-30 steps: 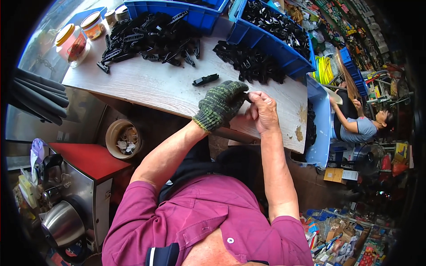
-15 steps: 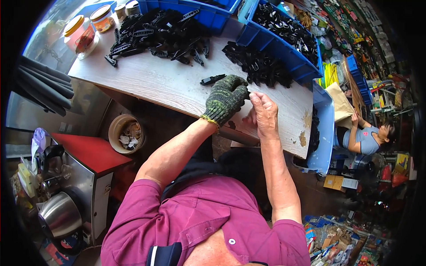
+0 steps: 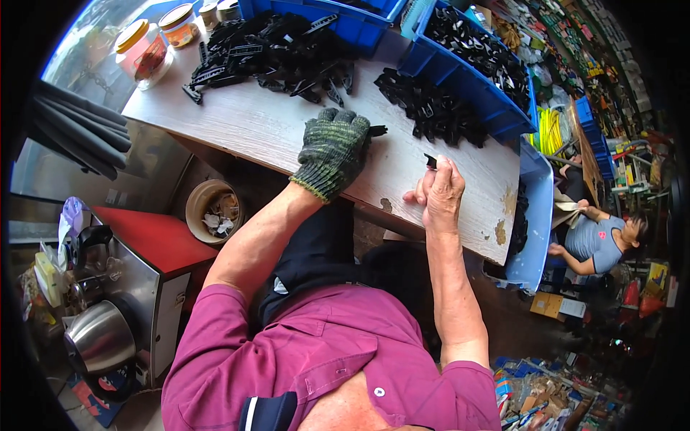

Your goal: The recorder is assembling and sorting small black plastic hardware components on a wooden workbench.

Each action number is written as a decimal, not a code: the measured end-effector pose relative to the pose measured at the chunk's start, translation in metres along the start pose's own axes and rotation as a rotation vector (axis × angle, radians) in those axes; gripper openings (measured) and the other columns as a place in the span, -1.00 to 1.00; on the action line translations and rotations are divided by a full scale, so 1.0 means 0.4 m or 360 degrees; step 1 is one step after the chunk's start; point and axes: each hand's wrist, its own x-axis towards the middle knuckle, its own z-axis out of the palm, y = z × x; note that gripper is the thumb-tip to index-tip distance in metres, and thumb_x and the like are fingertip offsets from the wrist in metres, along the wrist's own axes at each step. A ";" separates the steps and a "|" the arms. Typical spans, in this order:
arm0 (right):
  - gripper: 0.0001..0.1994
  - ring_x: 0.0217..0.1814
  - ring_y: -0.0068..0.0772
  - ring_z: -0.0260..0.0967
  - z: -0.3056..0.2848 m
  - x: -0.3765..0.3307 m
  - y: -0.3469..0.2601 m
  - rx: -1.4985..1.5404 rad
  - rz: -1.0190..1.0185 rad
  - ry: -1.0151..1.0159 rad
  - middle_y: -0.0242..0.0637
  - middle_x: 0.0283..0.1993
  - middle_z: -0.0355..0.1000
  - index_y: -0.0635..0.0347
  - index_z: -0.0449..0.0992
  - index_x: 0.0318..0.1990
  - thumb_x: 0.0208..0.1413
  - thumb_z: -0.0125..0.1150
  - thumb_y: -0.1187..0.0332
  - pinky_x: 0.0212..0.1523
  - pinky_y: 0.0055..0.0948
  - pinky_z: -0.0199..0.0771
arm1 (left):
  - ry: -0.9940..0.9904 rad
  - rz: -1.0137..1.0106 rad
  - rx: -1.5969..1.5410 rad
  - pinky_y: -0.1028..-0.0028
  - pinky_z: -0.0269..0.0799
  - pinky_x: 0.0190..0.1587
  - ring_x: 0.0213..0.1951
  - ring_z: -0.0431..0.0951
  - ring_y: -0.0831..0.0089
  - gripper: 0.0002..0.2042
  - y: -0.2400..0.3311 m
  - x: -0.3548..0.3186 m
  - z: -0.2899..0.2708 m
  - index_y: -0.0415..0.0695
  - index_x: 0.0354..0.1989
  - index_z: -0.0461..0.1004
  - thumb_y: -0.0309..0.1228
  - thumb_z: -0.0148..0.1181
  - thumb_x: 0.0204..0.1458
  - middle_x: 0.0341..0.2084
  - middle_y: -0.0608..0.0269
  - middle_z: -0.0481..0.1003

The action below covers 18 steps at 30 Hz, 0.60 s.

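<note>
Head view: pale table (image 3: 251, 118) bearing a large pile of black parts (image 3: 266, 54) at far left and a smaller heap (image 3: 435, 108) beyond the right hand, backed by a blue bin (image 3: 467, 90) full of similar pieces. A pale-blue bin (image 3: 535, 215) stands at the table's right end; a waste bucket (image 3: 196, 210) stands on the floor at left. Left hand (image 3: 334, 147), gloved, is palm down over the table, fingers bent, covering part of a black piece (image 3: 378, 131) that protrudes beside it; whether it grips the piece cannot be told. Right hand (image 3: 442, 190), bare, is raised near the table's front edge, thumb and forefinger pinching a small black part (image 3: 430, 161). Lidded jars (image 3: 138, 50) carry red and orange labels, their print too small to read.
</note>
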 end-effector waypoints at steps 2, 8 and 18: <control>-0.67 -0.80 -0.60 -0.05 -0.001 -0.001 -0.004 0.0019 0.0004 0.0018 -0.53 -0.78 -0.05 0.09 0.26 -0.41 0.32 -0.04 0.08 -0.73 -0.36 0.45 | 0.0123 0.0147 -0.0530 0.07 0.43 -0.28 -0.29 0.52 0.00 -0.84 0.020 -0.012 -0.009 -0.10 -0.21 0.51 -0.38 0.25 0.05 -0.37 0.07 0.53; -0.66 -0.80 -0.59 -0.04 -0.006 -0.008 -0.005 0.0068 -0.0068 0.0023 -0.52 -0.78 -0.06 0.08 0.26 -0.43 0.32 -0.05 0.06 -0.69 -0.34 0.52 | -0.0170 0.0156 -0.1146 0.22 0.51 -0.10 -0.11 0.60 0.03 -0.76 0.088 -0.035 -0.002 -0.17 -0.04 0.54 -0.37 0.22 0.16 -0.18 0.00 0.59; -0.70 -0.82 -0.62 0.05 -0.008 -0.016 0.004 0.0101 -0.0097 0.0061 -0.45 -0.73 0.11 0.18 0.28 -0.40 0.36 -0.04 0.20 -0.73 -0.45 0.47 | -0.0364 0.0103 -0.1349 0.28 0.51 -0.06 -0.12 0.61 0.09 -0.73 0.100 -0.027 0.012 -0.19 0.01 0.54 -0.32 0.18 0.21 -0.14 0.01 0.60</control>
